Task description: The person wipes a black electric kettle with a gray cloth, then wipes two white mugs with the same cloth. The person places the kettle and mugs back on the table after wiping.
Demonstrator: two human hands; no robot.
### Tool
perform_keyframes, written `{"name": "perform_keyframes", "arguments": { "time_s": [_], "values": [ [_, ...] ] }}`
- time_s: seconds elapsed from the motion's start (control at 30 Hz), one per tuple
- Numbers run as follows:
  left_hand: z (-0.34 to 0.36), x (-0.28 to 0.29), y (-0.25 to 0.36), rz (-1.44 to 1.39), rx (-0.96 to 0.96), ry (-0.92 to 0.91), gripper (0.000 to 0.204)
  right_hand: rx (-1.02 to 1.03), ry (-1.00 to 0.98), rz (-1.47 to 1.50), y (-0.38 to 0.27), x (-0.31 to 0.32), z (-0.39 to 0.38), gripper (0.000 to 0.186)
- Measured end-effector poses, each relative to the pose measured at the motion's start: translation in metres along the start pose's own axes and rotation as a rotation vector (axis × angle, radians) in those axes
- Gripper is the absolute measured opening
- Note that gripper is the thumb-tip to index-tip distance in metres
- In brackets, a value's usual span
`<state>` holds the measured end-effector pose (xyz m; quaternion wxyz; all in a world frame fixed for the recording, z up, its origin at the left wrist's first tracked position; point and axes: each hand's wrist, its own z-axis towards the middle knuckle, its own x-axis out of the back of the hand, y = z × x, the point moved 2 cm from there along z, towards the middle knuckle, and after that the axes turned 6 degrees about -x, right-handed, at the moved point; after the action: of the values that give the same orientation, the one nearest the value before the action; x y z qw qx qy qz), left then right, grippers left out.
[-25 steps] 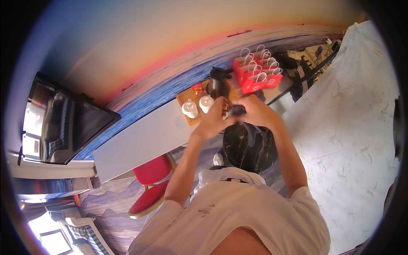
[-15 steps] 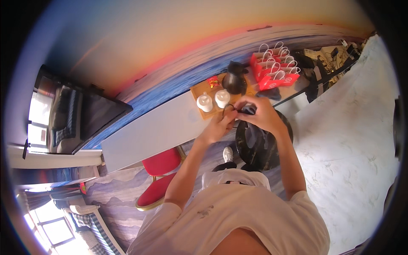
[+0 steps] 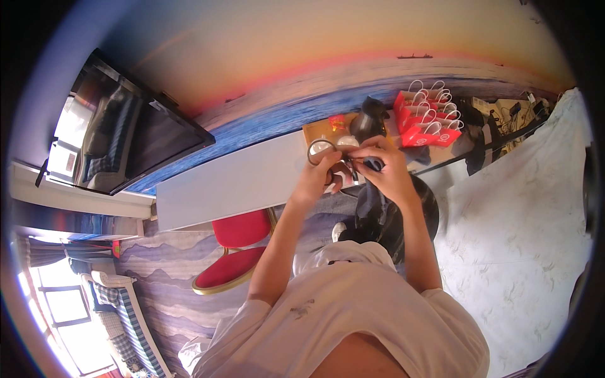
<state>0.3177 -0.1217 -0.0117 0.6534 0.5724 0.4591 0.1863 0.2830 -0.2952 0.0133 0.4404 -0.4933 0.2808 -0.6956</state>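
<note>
Head view: since half a second ago the dark loop (image 3: 309,153) has risen out from between the hands and spread wider; we judge that it is being drawn out from the dark bundle (image 3: 373,165). Both lie in the hands, off the table's (image 3: 233,179) near edge, toward its right end. Left hand (image 3: 320,181): fingers narrow, pinching the loop's base. Right hand (image 3: 389,167): fingers curled in on the bundle. Hard for us: the loop overlaps one white mug (image 3: 322,146), fingers hide where loop and bundle meet, and we cannot tell whether the hanging grey-blue strip touches the round black top (image 3: 427,217)
</note>
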Motion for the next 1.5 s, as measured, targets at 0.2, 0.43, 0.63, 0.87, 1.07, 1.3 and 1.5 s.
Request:
{"name": "perform_keyframes", "arguments": {
  "time_s": [0.2, 0.43, 0.63, 0.87, 1.07, 1.3, 1.5],
  "values": [
    [0.007, -0.012, -0.016, -0.137, -0.093, 0.103, 0.032, 0.029, 0.011, 0.009, -0.006, 0.004, -0.003, 0.018],
    [-0.003, -0.018, -0.025, -0.104, -0.042, 0.321, 0.036, -0.168, -0.168, 0.286, 0.014, -0.002, -0.001, 0.028],
    [-0.025, -0.006, -0.034, -0.078, -0.027, 0.383, 0.062, -0.187, -0.202, 0.267, 0.026, -0.039, -0.005, 0.032],
    [-0.04, 0.01, -0.044, 0.031, -0.059, 0.672, 0.072, -0.249, -0.231, 0.425, 0.038, -0.077, -0.006, 0.027],
    [-0.057, 0.035, -0.029, -0.139, -0.188, 0.824, 0.069, -0.13, -0.279, 0.337, 0.019, -0.085, -0.012, 0.02],
    [-0.08, 0.063, -0.024, -0.487, -0.321, 0.744, 0.04, -0.062, -0.316, 0.224, -0.022, -0.091, -0.036, 0.018],
    [-0.131, 0.088, 0.008, -0.587, -0.397, 0.607, 0.024, -0.228, -0.375, 0.204, -0.092, -0.15, -0.07, 0.033]
  ]
}}
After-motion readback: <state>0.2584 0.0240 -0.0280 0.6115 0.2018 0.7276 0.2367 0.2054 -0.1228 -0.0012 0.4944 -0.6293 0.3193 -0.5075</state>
